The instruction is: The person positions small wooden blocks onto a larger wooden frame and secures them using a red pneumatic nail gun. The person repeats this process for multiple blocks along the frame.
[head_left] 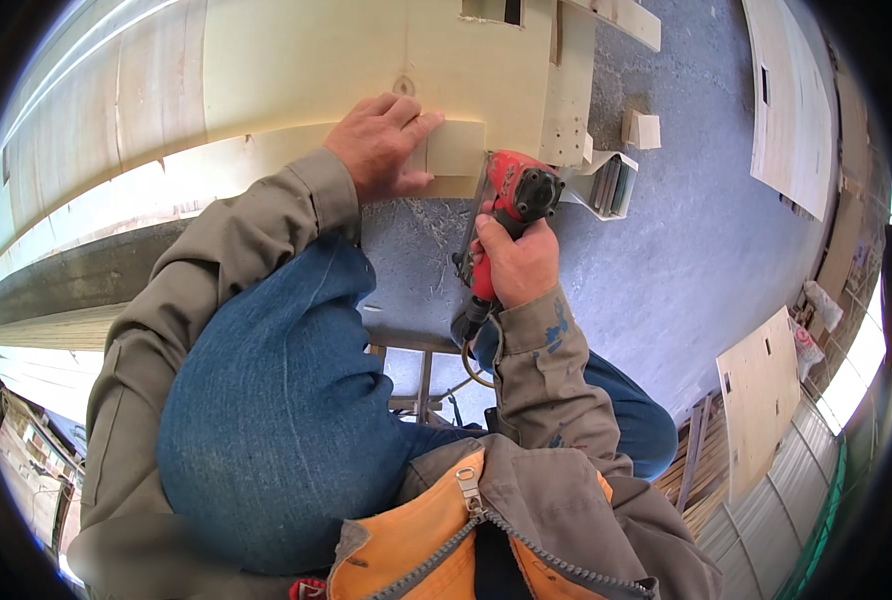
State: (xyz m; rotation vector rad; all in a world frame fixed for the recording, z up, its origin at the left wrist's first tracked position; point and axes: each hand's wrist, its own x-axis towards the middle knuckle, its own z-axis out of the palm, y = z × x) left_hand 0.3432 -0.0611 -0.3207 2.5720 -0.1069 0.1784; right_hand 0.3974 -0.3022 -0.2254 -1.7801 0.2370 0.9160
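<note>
My left hand [384, 148] presses down on a pale wooden strip [458, 148] along the near edge of a large plywood sheet [306, 70]. Its fingers are bent over the strip and the thumb is set apart toward the near edge. In my right hand [522, 262] is a red and black air nail gun [514, 180], the fingers wrapped round its grip. The gun's nose end reaches the strip's right end, though the contact point is hidden. A thin hose [474, 370] hangs from the handle's base.
Right of the gun, an open white box [608, 186] holding dark nail strips sits beside a small wood block [642, 129]. Further plywood panels lie at the far right [788, 110] and lower right [761, 395]. Below my arms is a wooden frame [424, 375] between my knees.
</note>
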